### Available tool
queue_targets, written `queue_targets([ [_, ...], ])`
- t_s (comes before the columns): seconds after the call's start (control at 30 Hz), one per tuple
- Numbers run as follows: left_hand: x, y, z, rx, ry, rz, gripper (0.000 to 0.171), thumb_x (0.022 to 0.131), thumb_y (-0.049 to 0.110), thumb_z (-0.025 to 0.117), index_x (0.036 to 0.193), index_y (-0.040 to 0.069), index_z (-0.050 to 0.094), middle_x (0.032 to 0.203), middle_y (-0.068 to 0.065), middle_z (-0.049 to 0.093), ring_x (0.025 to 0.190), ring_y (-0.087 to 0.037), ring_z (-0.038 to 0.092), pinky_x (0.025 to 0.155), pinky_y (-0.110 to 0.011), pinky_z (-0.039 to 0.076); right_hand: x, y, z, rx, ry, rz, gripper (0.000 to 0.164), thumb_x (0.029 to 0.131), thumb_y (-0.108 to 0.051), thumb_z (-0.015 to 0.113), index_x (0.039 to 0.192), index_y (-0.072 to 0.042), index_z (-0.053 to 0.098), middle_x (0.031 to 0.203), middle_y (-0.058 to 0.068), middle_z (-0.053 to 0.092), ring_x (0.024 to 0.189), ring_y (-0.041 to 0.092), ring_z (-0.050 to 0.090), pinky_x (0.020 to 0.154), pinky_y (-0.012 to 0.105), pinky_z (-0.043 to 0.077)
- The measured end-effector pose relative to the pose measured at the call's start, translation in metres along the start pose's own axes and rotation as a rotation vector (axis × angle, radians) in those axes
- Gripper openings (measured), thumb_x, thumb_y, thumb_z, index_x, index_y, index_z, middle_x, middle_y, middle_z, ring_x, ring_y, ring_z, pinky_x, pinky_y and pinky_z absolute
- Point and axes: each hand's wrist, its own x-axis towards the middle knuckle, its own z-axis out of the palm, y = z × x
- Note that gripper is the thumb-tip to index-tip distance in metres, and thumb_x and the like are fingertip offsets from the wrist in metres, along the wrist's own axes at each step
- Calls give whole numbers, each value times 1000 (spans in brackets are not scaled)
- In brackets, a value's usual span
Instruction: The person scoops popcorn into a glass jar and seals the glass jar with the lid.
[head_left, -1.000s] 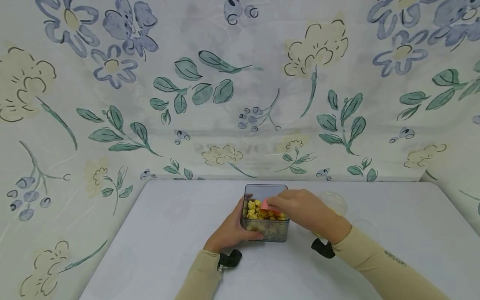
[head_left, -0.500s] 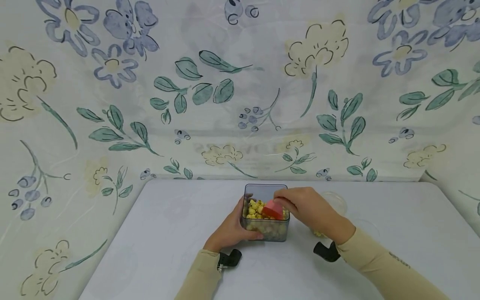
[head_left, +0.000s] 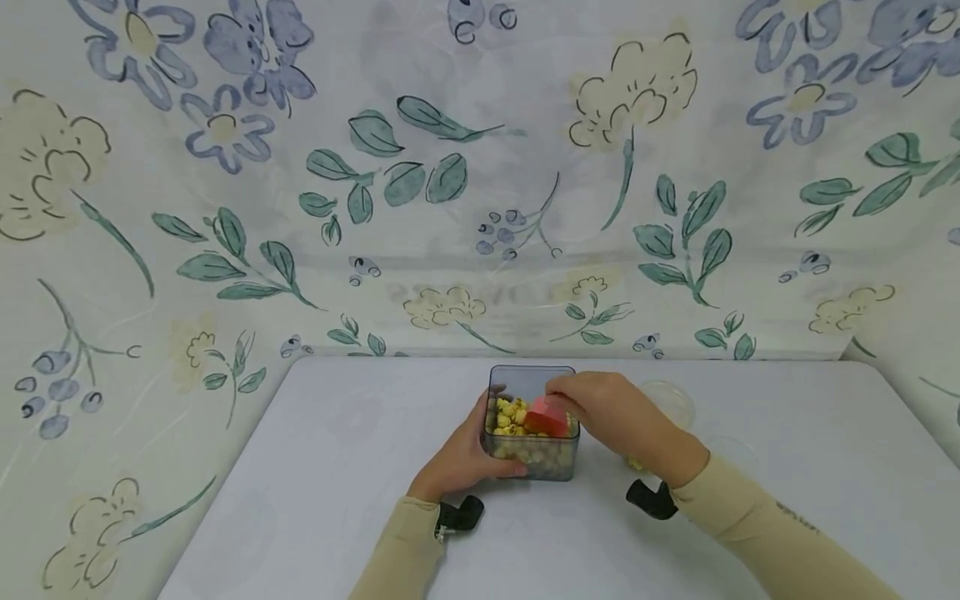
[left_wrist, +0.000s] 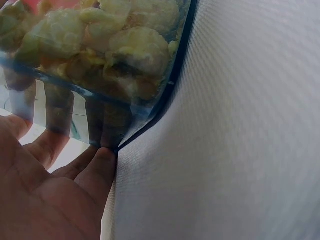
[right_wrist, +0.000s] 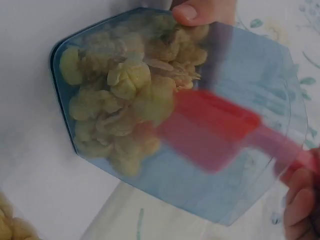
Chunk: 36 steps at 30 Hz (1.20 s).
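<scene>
A clear blue-tinted container (head_left: 531, 460) stands on the table, partly filled with yellow popcorn (head_left: 512, 414). My left hand (head_left: 459, 457) grips it from the left, thumb along the front wall and fingers round the far side. In the left wrist view, the fingers (left_wrist: 95, 170) press against the container's wall. A red scoop (head_left: 547, 417) dips into the popcorn inside the container. My right hand (head_left: 611, 414) holds its handle above the right rim. In the right wrist view, the scoop (right_wrist: 210, 130) shows through the clear wall, its head against the popcorn.
Behind the right forearm is a round clear tub (head_left: 670, 403), partly hidden, with some popcorn (head_left: 636, 463) beside the wrist. A faint clear round lid-like piece (head_left: 733, 452) lies farther right. A floral curtain hangs behind the white table (head_left: 360, 433).
My right hand has shifted slightly right and up, and the red scoop is now tilted more, with more of it showing above the popcorn. The left hand and container have stayed put.
</scene>
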Motion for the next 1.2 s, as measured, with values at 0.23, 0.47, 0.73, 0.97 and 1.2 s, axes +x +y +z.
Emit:
queue_targets([
  [0.23,-1,1,0,3,-4,-20,109,67,22,85,147,30,11,137,2,41,120,-12,43,107,-43,26,-2,1,0,89,49,83,8,89,-17,63,95,-13,65,70,-9,57,60,2,48,56,16,45],
  [0.47,4,-10,0,-15,9,16,111,65,21,86,147,31,12,133,2,44,116,-16,45,105,-45,28,-4,5,1,126,110,108,6,90,-16,61,94,-13,64,70,-7,58,60,2,48,56,18,45],
  [0.73,11,-30,3,-16,22,24,109,62,28,87,143,41,14,129,9,46,115,-11,47,104,-43,29,-3,-7,7,-75,102,-110,18,85,-18,67,100,-9,61,81,-4,64,69,6,58,67,19,52],
  [0.97,3,-4,-1,-10,1,19,107,66,21,85,146,27,16,131,3,46,113,-12,48,103,-41,32,-1,-11,8,14,88,36,12,90,-18,61,97,-9,65,77,-4,65,64,4,56,64,19,51],
  [1.2,2,1,0,-4,-8,25,106,66,19,85,146,24,16,132,0,45,115,-12,47,104,-41,30,-4,-17,17,-17,122,96,11,88,-14,64,97,-8,65,84,-2,68,73,8,64,67,21,53],
])
